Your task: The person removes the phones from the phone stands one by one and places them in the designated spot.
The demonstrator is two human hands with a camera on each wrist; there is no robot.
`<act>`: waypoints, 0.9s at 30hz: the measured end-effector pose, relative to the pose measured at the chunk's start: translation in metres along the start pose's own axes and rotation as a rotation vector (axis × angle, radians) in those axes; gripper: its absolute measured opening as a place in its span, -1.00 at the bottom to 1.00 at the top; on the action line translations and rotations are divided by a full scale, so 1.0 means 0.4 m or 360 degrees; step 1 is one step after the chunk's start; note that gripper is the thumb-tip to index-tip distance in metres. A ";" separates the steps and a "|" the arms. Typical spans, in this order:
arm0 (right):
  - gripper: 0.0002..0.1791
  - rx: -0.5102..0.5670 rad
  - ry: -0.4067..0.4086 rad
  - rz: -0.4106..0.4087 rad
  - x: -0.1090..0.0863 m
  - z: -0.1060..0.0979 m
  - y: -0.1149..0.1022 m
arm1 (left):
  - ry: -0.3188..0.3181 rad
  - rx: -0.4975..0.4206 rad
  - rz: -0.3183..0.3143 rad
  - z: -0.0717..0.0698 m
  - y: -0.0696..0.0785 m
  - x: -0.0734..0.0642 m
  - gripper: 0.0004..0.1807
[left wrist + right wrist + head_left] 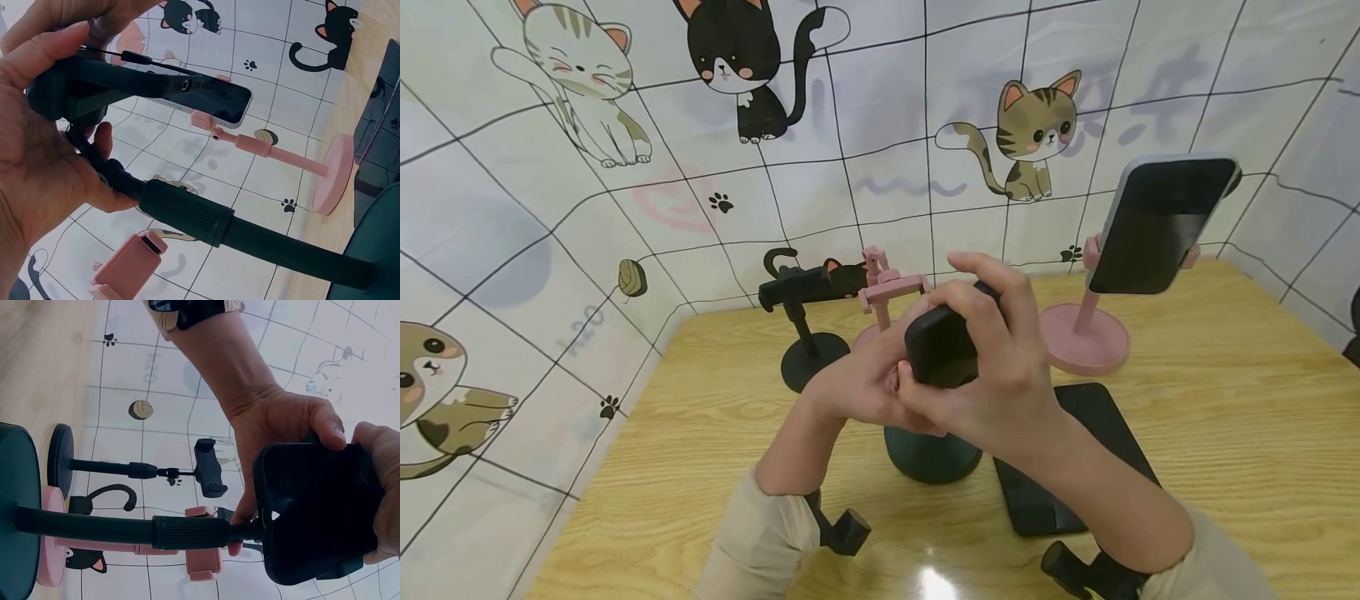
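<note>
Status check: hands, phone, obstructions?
Left hand around green stand near its top; right hand gripping black phone. Phone against stand, seating unclear. Black tablet beside base, clear of phone.

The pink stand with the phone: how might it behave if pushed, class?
Pushed high, the pink stand would probably tip, since the phone sits high on a thin post. Pushed low, it may slide rather than roll, as its flat round base rests on the table.

Left hand (874, 382) and right hand (1006, 367) curl close together (2 bare hands, forearms (1108, 492) angled inward).
</note>
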State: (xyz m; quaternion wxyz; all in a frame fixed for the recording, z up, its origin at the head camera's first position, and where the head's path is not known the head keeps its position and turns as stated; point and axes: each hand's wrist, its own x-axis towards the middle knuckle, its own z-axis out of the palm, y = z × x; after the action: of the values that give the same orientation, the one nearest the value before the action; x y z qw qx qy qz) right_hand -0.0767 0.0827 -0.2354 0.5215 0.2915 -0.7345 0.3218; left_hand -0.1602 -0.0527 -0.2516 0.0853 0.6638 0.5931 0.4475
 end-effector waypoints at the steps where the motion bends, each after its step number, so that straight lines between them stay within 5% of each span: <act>1: -0.50 -0.0003 -0.0001 -0.0007 0.001 -0.001 0.000 | 0.0002 0.0004 -0.0003 0.000 0.001 0.001 -0.14; 6: -0.49 -0.0024 -0.0008 -0.0020 0.007 -0.005 0.000 | 0.0016 0.0076 0.0000 -0.001 0.003 0.006 -0.14; 14: -0.51 0.0044 -0.0003 -0.0018 0.001 -0.004 0.001 | -0.0020 -0.0070 0.0081 0.000 -0.005 0.006 -0.07; 20: -0.51 0.0045 0.0017 -0.0039 -0.001 -0.005 -0.002 | -0.0027 0.0061 0.0192 -0.001 -0.014 0.006 -0.05; 27: -0.51 0.0077 0.0042 -0.0057 0.001 -0.004 -0.005 | -0.0013 0.0110 0.0199 -0.004 -0.014 0.004 0.00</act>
State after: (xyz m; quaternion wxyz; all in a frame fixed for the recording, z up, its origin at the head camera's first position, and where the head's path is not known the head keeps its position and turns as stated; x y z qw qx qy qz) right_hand -0.0745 0.0826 -0.2341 0.5297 0.3127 -0.7142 0.3340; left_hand -0.1656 -0.0505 -0.2535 0.0367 0.7040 0.5652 0.4285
